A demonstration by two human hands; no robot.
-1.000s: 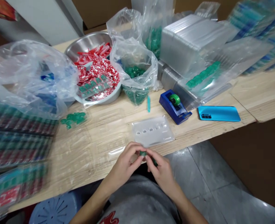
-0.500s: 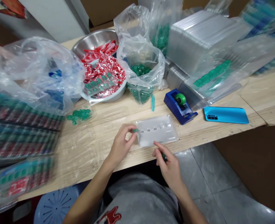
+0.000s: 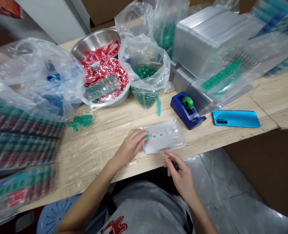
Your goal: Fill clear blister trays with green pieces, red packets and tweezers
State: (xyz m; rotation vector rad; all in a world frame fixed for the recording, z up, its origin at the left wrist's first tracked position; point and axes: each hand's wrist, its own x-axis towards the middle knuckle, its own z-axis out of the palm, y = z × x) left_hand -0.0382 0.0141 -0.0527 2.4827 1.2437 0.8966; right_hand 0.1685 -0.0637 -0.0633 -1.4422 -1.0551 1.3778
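A clear plastic blister tray (image 3: 165,143) with a row of small hollows lies on the table in front of me. At its left end, my left hand (image 3: 131,147) pinches a small green plastic piece (image 3: 147,136) over the first hollow; whether the piece is seated there I cannot tell. My right hand (image 3: 181,177) is just off the tray's near edge, fingers curled around dark green pieces (image 3: 175,165), mostly hidden in the palm. Its index finger points toward the tray.
Loose green pieces (image 3: 80,122) lie at the left beside clear blister trays (image 3: 85,156). Behind are a bowl of red packets (image 3: 107,74), a bag of green pieces (image 3: 145,73) and stacked clear trays (image 3: 202,32). A blue tape dispenser (image 3: 186,112) and phone (image 3: 236,118) lie right.
My left hand has moved right, bringing the green piece from beside the tray's left edge onto its row of hollows. My right hand has shifted slightly right and away from the tray.
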